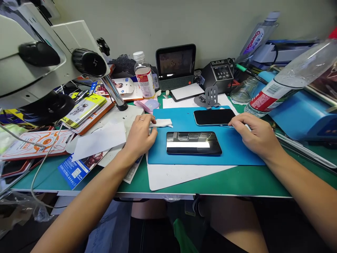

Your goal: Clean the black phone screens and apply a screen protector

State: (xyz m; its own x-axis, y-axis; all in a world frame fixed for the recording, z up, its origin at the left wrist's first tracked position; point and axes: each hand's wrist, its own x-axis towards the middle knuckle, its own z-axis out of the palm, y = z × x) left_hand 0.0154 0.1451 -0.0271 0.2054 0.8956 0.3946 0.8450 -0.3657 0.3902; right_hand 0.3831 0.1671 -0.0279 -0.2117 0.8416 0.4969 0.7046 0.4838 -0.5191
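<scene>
My left hand (pixel 140 135), a ring on one finger, is closed on a folded white tissue (pixel 163 123) at the left edge of the blue mat (pixel 184 121). A glossy black phone (pixel 194 143) lies across the middle of that mat, reflecting a bright band of light. Behind it to the right is a second phone (pixel 214 116) with a dark screen and a light edge. My right hand (pixel 256 133) rests by this phone's right corner, fingers pinched around a thin metal tool (pixel 226 126). Most of the tool is hidden by the fingers.
A microscope (pixel 52 66) overhangs the left side, near stacked boxes (pixel 84 110) and loose white paper (pixel 101 140). Behind the mat are a small bottle (pixel 144 79), a display device (pixel 176 65) and a black control unit (pixel 218 75). A large plastic bottle (pixel 289 80) leans at right.
</scene>
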